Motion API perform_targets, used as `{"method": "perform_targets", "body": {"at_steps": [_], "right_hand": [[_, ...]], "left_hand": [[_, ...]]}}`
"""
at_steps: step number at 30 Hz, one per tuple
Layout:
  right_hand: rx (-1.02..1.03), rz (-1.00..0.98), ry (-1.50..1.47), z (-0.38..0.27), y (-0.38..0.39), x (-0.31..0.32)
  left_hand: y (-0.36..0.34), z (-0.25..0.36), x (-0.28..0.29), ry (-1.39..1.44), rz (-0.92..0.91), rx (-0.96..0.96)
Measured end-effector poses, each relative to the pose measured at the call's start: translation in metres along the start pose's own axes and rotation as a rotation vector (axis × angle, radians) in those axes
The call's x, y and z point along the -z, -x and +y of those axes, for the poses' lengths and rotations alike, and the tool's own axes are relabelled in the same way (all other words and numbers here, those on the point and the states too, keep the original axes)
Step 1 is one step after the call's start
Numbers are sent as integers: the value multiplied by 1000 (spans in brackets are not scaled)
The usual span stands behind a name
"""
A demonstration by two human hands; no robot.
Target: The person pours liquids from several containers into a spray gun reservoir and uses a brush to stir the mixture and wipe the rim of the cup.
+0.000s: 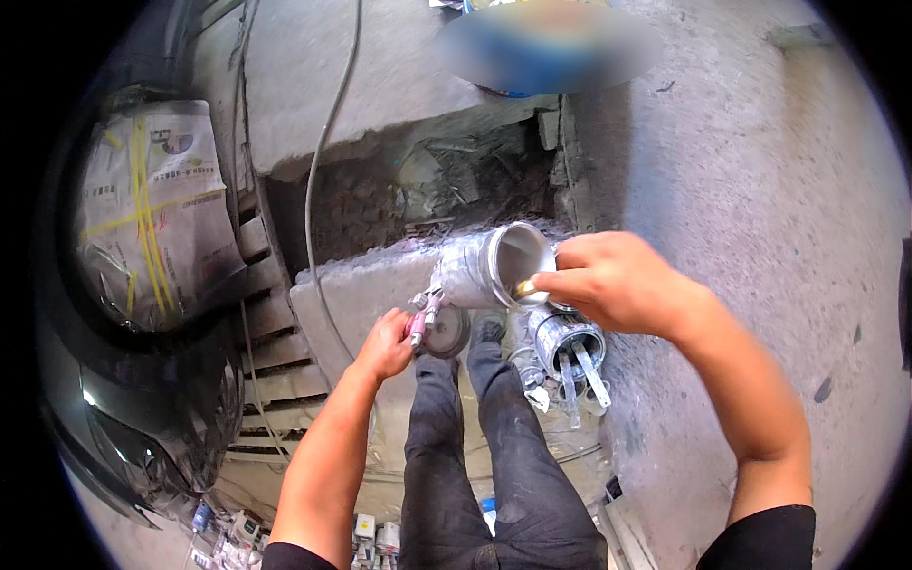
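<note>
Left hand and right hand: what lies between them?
The head view shows a silver container between them, its open mouth toward the right hand, and a pink tool in the left hand.

Paint workshop, concrete floor (731, 190), black vehicle bodywork (211, 380), taped paper masking (185, 204), spray gun (418, 326), smeared cans (465, 271)

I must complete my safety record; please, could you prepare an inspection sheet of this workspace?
Surface: rough grey concrete floor, with a dark sunken pit.
Job's things: pink-and-silver metal tool; open silver cylindrical metal can.
Clutter: second, paint-smeared round can with two whitish sticks inside.
Left hand: fingers shut around the pink-and-silver tool.
Right hand: fingers pinch a small brass-coloured piece at the open can's rim; kind unclear.
Cables: long grey flexible hose, passing over the pit's left part.
Surroundings: glossy black curved panel; near it, printed paper bound with yellow tape.
</note>
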State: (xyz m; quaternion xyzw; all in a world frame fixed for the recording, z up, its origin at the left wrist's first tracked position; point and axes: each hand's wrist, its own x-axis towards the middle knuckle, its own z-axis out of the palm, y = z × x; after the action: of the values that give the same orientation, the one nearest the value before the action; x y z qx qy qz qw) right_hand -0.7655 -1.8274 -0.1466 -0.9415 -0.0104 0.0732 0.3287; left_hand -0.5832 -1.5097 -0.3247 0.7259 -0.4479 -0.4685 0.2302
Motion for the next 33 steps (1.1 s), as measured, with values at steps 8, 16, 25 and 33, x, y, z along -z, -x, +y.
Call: {"method": "perform_targets", "body": {"at_steps": [8, 16, 25, 33], "right_hand": [[61, 36, 354, 11, 31, 44], [-31, 214, 277, 14, 16, 36], [-213, 323, 114, 4, 18, 24], [-345, 399, -270, -15, 27, 11]], "left_hand": [[3, 2, -7, -60, 50, 40], [12, 0, -12, -77, 122, 56], [20, 1, -20, -131, 238, 69], [24, 3, -20, -166, 323, 58]]}}
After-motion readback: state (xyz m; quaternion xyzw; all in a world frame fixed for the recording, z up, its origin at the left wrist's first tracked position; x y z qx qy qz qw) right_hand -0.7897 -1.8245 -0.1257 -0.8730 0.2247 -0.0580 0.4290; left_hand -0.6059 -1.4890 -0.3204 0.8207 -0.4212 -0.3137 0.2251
